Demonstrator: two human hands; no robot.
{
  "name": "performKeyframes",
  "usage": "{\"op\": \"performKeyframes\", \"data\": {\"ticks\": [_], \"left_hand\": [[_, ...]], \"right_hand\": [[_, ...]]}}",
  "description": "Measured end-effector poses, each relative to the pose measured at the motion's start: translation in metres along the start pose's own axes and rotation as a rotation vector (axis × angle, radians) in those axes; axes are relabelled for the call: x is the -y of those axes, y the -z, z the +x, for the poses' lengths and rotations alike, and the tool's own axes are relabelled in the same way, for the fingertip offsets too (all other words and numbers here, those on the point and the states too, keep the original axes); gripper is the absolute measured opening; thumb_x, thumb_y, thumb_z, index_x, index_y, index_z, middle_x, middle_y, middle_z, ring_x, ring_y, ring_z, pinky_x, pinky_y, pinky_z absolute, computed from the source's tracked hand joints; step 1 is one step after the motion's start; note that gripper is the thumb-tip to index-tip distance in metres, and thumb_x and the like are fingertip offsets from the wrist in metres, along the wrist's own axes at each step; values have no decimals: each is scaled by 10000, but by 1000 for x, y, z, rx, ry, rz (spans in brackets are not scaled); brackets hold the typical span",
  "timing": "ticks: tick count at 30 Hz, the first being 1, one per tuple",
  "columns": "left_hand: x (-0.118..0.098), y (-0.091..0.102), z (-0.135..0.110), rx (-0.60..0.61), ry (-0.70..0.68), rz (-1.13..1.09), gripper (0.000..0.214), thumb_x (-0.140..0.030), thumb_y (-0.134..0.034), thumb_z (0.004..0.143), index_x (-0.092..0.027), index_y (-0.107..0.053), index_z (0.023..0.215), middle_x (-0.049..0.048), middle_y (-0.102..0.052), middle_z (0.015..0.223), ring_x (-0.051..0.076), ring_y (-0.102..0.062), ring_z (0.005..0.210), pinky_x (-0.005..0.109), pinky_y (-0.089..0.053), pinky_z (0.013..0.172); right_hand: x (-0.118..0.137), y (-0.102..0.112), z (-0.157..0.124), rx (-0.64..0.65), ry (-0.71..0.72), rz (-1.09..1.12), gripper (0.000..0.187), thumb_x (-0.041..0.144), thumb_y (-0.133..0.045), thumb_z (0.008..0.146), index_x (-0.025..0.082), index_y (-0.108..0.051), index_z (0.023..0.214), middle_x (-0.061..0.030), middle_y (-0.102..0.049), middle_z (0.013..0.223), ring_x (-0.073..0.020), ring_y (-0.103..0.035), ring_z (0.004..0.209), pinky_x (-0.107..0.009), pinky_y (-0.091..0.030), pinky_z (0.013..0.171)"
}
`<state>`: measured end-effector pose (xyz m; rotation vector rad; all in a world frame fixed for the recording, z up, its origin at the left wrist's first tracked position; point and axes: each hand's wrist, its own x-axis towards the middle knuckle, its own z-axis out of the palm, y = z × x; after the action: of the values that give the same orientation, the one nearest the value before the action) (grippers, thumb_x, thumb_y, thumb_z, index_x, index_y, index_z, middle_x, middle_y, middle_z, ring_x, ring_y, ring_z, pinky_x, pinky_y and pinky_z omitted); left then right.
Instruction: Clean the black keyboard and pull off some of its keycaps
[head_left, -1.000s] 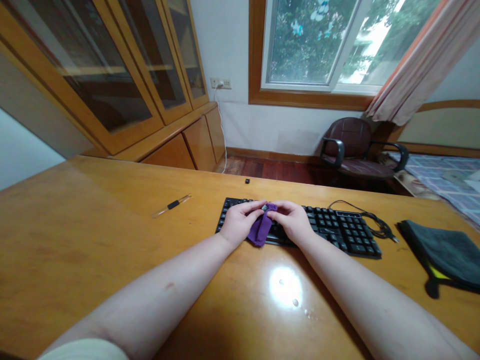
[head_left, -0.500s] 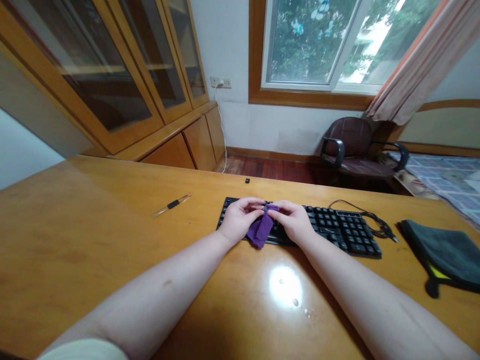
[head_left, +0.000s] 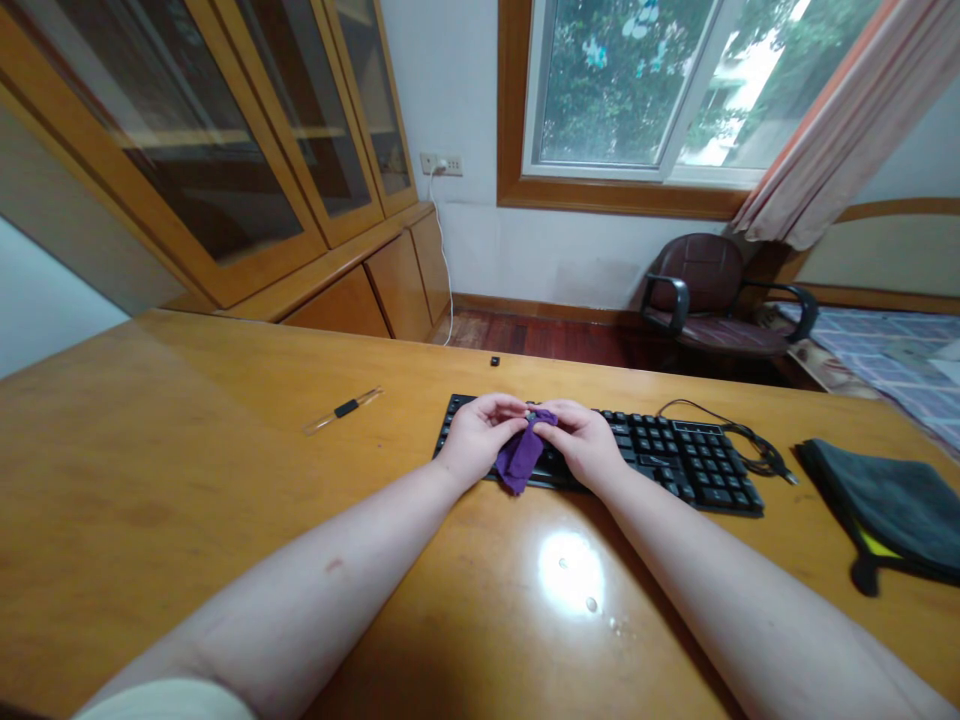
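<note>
Both hands meet above a black keyboard [head_left: 652, 455] lying on the wooden desk. A purple cloth [head_left: 519, 462] is pinched between them, its loose end hanging toward me over the keyboard's near edge. My left hand [head_left: 480, 432] is closed on the cloth's left side with thumb and fingertips. From the right, my right hand [head_left: 585, 440] grips the upper part of the cloth. Something small and greyish shows in the cloth between the fingertips; I cannot make out what it is. The hands hide the keyboard's left-middle keys.
A small black keycap [head_left: 495, 361] sits near the desk's far edge. To the left lies a keycap puller [head_left: 346, 408] with a black grip. The keyboard's coiled cable [head_left: 761, 455] is behind its right end. A dark grey pouch [head_left: 892, 500] lies at far right.
The hanging end of the purple cloth has shifted slightly to the left, and the fingers have moved a little on it. Everything else stays in place.
</note>
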<state>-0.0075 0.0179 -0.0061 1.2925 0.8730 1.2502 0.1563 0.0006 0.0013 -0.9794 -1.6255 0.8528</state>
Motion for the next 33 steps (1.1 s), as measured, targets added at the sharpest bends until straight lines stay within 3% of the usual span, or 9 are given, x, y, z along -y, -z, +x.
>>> {"op": "performKeyframes", "data": {"ticks": [8, 14, 24, 33], "left_hand": [[-3, -1, -1, 6, -9, 19, 209, -202, -709, 627, -152, -633, 815, 32, -684, 798, 144, -639, 760, 312, -515, 789], [-1, -1, -2, 39, -43, 11, 306, -194, -676, 674, -152, -606, 969, 70, -679, 944, 165, -638, 883, 350, -496, 871], [-10, 4, -10, 72, -342, 621, 239, -170, -593, 756, -213, -628, 988, 33, -661, 963, 168, -610, 921, 340, -475, 889], [-10, 5, -9, 105, -332, 651, 156, -160, -589, 745, -204, -574, 894, 20, -639, 903, 165, -604, 888, 327, -476, 844]], "right_hand": [[2, 0, 0, -39, 4, -44, 144, 335, -638, 755, 225, -711, 813, -51, -692, 823, -193, -628, 794, -343, -487, 773], [-6, -5, 1, -142, -201, 220, 243, 366, -722, 642, 210, -653, 815, -27, -692, 804, -182, -630, 742, -343, -503, 749], [-4, -6, 1, -93, -305, 284, 284, 336, -767, 568, 188, -603, 746, 6, -642, 692, -136, -586, 641, -286, -490, 660], [-4, -3, 2, -65, -356, 303, 304, 363, -761, 565, 174, -583, 724, 12, -625, 656, -119, -564, 586, -275, -478, 614]]}}
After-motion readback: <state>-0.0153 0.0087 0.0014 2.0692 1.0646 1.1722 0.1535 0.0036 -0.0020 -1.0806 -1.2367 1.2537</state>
